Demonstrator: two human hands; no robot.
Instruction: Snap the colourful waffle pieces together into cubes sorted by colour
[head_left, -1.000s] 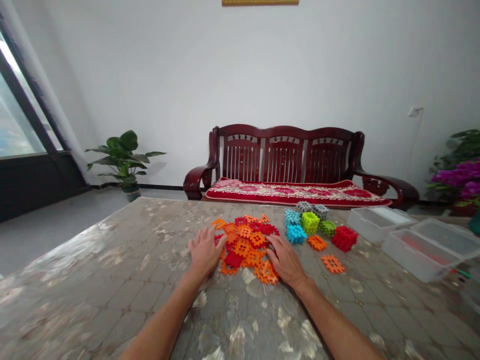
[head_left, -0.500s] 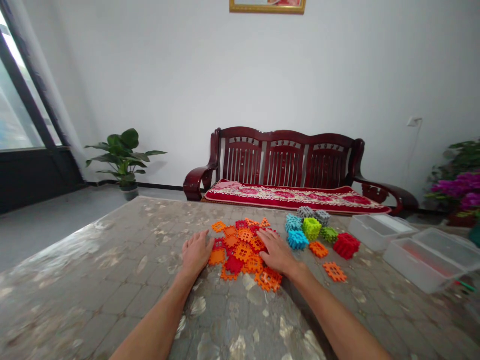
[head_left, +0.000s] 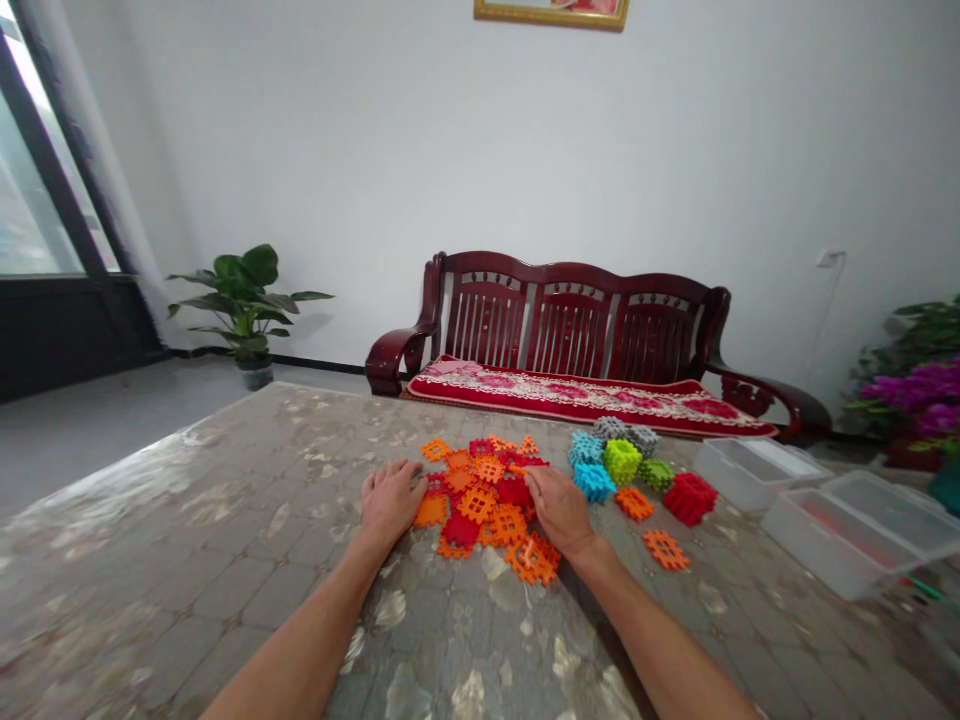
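Tabletop (head_left: 225,560), grey-brown floral, stretches left of heaped toothed red-and-orange plastic tiles (head_left: 478,503); left hand (head_left: 393,500) lies loosely spread alongside, right hand (head_left: 561,508) pinches an orange tile (head_left: 517,469), stacked multicoloured blocks (head_left: 622,462) and translucent plastic boxes (head_left: 814,545) blocking rightward.

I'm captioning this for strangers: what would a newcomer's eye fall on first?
Probably the bright heap of orange and red pieces on the patterned table, flanked by the left hand and right hand. The colorful stacks to its right and the dark red bench behind the table come next.
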